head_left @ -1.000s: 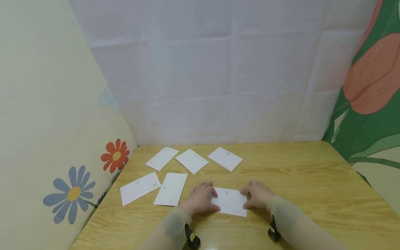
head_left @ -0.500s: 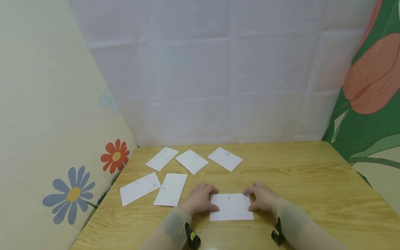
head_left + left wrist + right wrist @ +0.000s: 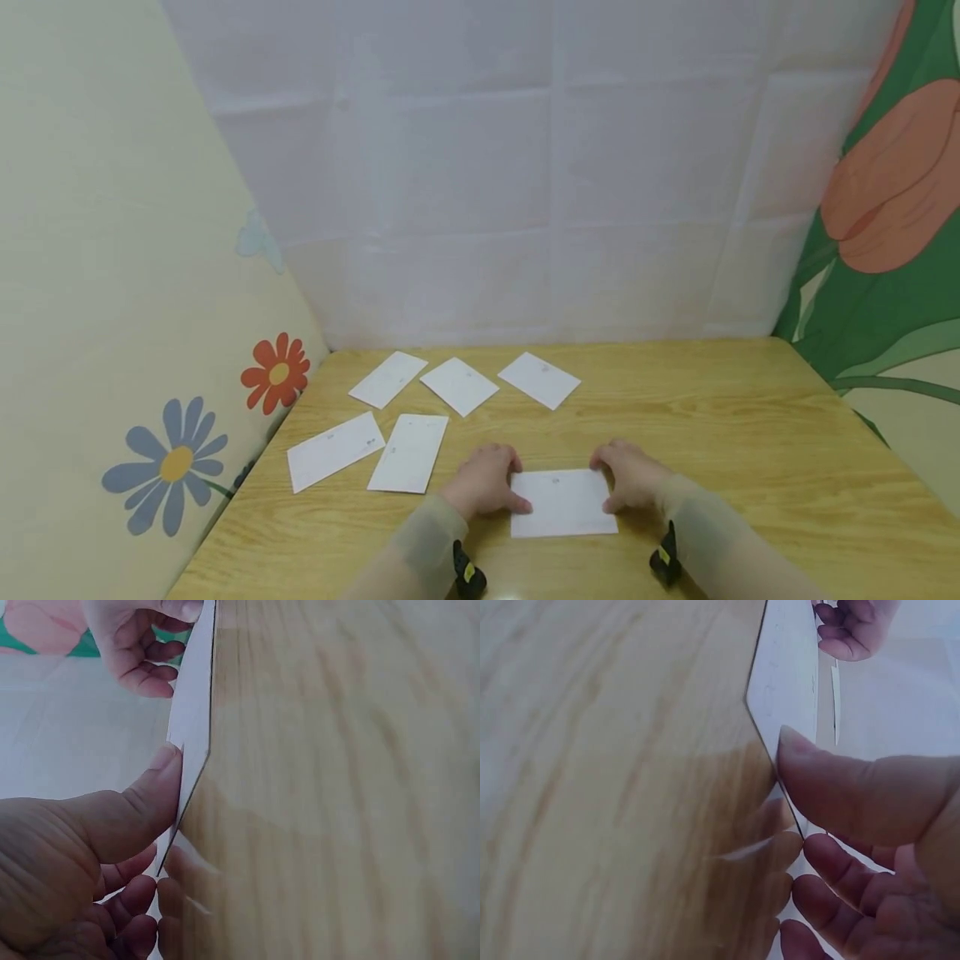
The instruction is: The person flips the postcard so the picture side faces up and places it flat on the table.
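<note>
A white rectangular card (image 3: pixel 564 502) with a small faint mark near its far edge lies in front of me, its long side running left to right. My left hand (image 3: pixel 486 482) pinches its left edge. At the opposite short edge, my right hand (image 3: pixel 632 477) grips it the same way. In the left wrist view the left thumb (image 3: pixel 154 787) presses on the card's top face, with the other fingers curled at the edge. Likewise, the right wrist view has the right thumb (image 3: pixel 840 784) over the card's corner area and fingertips curled close to the glossy tabletop.
Further left on the wooden table (image 3: pixel 750 433) lie two more white cards, a slanted one (image 3: pixel 336 452) and a more upright one (image 3: pixel 408 454). Behind them are three others, at left (image 3: pixel 387 380), middle (image 3: pixel 459 387) and right (image 3: pixel 539 381). A white cloth (image 3: pixel 555 208) hangs along the back edge.
The card between the hands has turned from slightly tilted to nearly square with the table edge and slid a little nearer and to the right. The right hand has shifted right; other cards stay put.
</note>
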A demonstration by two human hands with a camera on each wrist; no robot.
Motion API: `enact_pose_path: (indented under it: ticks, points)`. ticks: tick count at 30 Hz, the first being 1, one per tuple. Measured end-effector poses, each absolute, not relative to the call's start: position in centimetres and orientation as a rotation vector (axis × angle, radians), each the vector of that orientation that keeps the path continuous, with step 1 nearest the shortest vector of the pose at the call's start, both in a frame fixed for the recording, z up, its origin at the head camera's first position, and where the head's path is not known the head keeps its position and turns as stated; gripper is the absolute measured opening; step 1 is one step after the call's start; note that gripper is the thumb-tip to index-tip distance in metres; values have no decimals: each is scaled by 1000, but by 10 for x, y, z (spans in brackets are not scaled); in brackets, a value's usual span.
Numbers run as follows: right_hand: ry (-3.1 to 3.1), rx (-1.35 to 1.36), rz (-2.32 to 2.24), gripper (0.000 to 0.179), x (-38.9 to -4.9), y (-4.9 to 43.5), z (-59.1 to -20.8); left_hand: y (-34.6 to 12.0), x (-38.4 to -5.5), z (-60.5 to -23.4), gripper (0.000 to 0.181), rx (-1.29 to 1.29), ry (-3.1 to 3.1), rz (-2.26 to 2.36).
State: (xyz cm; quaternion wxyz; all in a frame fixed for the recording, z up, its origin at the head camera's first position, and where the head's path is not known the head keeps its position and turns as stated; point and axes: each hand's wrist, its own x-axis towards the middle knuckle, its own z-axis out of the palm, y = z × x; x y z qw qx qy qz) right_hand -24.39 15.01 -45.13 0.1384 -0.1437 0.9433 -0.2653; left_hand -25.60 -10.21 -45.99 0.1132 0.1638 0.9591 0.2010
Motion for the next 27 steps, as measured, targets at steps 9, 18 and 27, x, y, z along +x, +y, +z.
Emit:
enact_pose_path:
  ticks: [9,18,27]
  points:
    - [2682,-425,-747,51,-239,150,-446,-94,-250,-454,48,506,2812,466]
    - [2671,-411,-784,51,-237,151,-444,-92,-249,-450,52,470,2787,497]
    - [2639,-432,-872,55,-239,151,-446,-95,-249,-456,52,489,2774,625]
